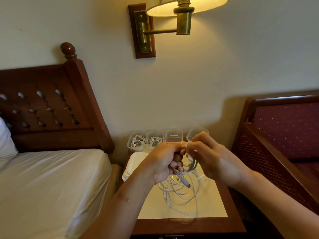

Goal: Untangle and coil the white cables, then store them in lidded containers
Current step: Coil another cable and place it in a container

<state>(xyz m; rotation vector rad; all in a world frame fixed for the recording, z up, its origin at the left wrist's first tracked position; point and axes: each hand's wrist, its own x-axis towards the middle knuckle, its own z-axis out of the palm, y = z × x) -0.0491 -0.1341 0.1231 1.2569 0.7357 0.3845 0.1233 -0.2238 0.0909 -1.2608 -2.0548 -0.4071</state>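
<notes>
The lampshade (186, 6) at 12 o'clock is cropped; the right hand (212, 161) hides part of 1 container (196, 132) and of the white cable (192, 167).

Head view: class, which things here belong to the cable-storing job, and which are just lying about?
Job: left hand and right hand holding the cable coil; loose cables on the nightstand; clear containers; white lids.
Lying about: wall lamp, bed, pillow, upholstered seat.

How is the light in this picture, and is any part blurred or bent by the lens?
Head view: warm yellow light from the lit wall lamp, its shade glaring; head view again: the wide lens leans the bedpost sideways; the containers and the white cable gripped by the left hand and right hand look soft.
</notes>
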